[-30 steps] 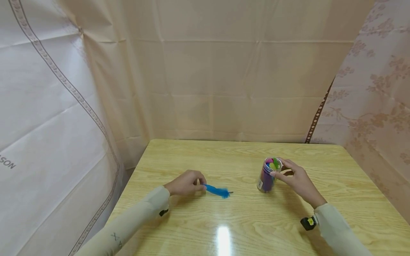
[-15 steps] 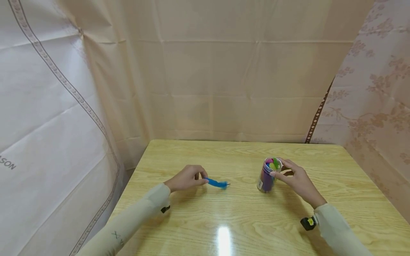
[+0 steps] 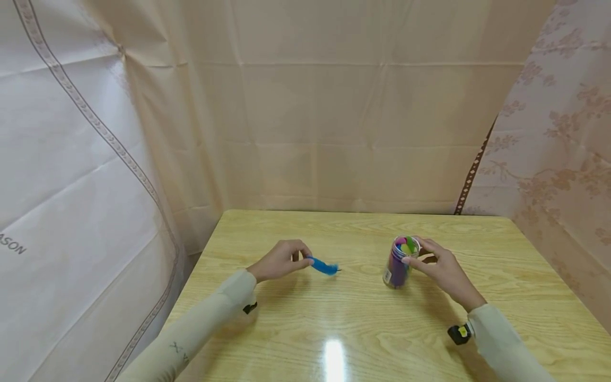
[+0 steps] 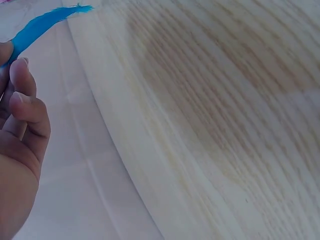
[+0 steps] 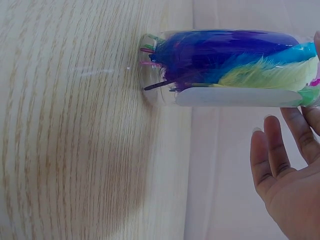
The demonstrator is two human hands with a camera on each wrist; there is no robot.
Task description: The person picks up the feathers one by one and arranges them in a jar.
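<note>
A blue feather (image 3: 324, 266) is pinched at one end between the thumb and finger of my left hand (image 3: 282, 260), its quill pointing right. In the left wrist view the same feather (image 4: 42, 27) slants up and right from the fingertips. My right hand (image 3: 443, 268) grips a clear jar (image 3: 397, 268) near its rim. Several colourful feathers (image 5: 240, 57), purple, blue, pale yellow, green and pink, fill the jar, quills toward its base. The jar stands on the table, leaning slightly, to the right of the blue feather.
The wood-grain table (image 3: 277, 339) reaches back to a hanging beige cloth (image 3: 305, 132). More cloth hangs at both sides, white on the left and flowered on the right. A bright reflection lies on the table's near part.
My left hand has risen and moved slightly right and away, carrying the blue feather up from the table. My right hand and the jar have stayed in place.
</note>
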